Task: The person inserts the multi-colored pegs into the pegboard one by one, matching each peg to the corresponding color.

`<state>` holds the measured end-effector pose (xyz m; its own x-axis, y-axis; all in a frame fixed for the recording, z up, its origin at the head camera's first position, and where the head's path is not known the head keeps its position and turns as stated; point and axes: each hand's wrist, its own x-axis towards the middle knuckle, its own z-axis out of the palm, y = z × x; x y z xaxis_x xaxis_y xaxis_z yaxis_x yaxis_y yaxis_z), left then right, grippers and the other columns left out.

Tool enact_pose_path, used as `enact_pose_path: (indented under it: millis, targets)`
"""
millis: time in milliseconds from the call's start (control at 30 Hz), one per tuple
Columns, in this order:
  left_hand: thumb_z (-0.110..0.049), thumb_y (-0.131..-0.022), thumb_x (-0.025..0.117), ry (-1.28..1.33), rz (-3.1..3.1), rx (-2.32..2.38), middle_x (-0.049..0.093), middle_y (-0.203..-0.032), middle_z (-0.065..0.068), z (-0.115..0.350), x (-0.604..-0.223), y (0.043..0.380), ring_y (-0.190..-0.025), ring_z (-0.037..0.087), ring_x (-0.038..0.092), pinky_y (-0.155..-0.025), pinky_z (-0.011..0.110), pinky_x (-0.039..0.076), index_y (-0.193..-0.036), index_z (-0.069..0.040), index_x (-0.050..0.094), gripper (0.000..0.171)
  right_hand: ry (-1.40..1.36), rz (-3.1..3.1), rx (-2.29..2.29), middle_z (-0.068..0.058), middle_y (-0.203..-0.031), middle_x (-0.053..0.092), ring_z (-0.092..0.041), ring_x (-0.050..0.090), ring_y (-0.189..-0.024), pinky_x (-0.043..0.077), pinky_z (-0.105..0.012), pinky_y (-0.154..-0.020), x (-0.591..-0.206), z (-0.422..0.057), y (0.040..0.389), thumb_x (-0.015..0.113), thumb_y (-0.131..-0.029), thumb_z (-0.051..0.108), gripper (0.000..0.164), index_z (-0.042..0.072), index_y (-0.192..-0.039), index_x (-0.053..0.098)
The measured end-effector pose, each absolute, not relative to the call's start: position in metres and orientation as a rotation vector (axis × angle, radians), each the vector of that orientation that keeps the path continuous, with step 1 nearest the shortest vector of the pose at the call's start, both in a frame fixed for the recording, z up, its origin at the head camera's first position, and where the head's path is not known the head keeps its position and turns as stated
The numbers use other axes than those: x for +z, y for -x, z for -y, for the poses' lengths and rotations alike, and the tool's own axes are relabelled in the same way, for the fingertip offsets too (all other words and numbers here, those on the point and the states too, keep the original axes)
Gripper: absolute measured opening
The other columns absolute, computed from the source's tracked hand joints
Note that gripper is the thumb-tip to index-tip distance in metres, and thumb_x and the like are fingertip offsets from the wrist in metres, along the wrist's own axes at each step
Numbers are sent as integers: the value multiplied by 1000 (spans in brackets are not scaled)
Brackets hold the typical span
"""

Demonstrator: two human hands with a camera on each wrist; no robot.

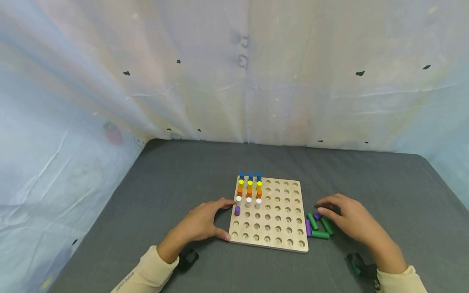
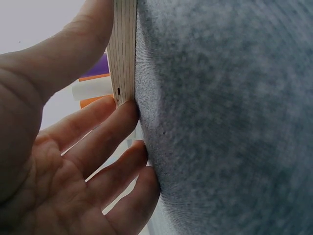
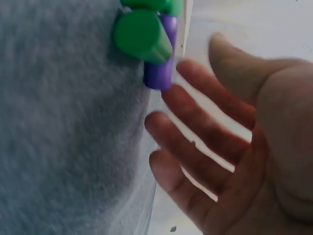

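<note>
A square wooden pegboard (image 1: 269, 245) lies on the table, with upright pegs on its left side: three blue (image 1: 250, 177), three yellow (image 1: 250, 184), three orange (image 1: 249, 192), three white (image 1: 248, 202) and one purple peg (image 1: 237, 211). My left hand (image 1: 199, 221) touches the board's left edge, thumb near the front corner and fingers farther back. Off the right edge lie several loose green pegs (image 1: 320, 235) and two purple ones. My right hand (image 1: 353, 219) hovers over them, fingers extended close to a purple peg (image 3: 160, 76). Nothing is between its thumb and fingers.
Dark grey cloth (image 1: 183, 171) covers the table. Pale sheeting (image 1: 278, 81) hangs behind it and at the sides. A black strap device (image 1: 187, 260) sits at the left wrist, and another black device (image 1: 360, 266) at the right.
</note>
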<state>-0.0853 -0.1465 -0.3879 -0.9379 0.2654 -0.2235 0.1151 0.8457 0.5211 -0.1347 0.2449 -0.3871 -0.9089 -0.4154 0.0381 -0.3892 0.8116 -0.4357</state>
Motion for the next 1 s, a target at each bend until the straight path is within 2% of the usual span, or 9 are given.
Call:
enact_pose_path:
  millis: [67, 200, 433, 700, 1000]
  targets:
    - [-42, -62, 93, -299, -2746, 749, 61, -141, 0, 147, -388, 86, -134, 34, 52, -104, 60, 43, -143, -30, 52, 92, 713, -2929, -689, -4, -114, 72, -34, 66, -110, 50, -57, -90, -386, -248, 135, 70, -93, 22, 21, 19, -114, 73]
    - [-42, -62, 92, -309, -2754, 743, 61, -140, -1, 147, -387, 87, -134, 34, 53, -104, 60, 43, -143, -31, 52, 92, 810, -2932, -674, 1, -111, 73, -30, 68, -107, 52, -54, -89, -386, -250, 136, 75, -87, 10, 28, 23, -111, 74]
    - [-41, -64, 92, -301, -2750, 750, 59, -144, -1, 147, -389, 86, -138, 34, 49, -108, 61, 39, -144, -31, 51, 91, 777, -2926, -647, 1, -109, 73, -30, 68, -106, 52, -55, -89, -389, -250, 136, 79, -83, 11, 28, 24, -108, 75]
    - [-42, -62, 92, -321, -2762, 753, 60, -142, 0, 146, -390, 86, -134, 33, 52, -105, 61, 42, -143, -29, 52, 92, 805, -2938, -636, -1, -110, 74, -32, 67, -109, 50, -57, -92, -391, -247, 136, 80, -82, 11, 29, 21, -109, 75]
    - [-40, -64, 92, -295, -2744, 757, 59, -144, 0, 146, -388, 85, -139, 35, 48, -107, 63, 39, -144, -30, 51, 91, 821, -2932, -609, -1, -109, 74, -31, 66, -108, 50, -57, -91, -391, -242, 136, 79, -82, 11, 28, 22, -108, 76]
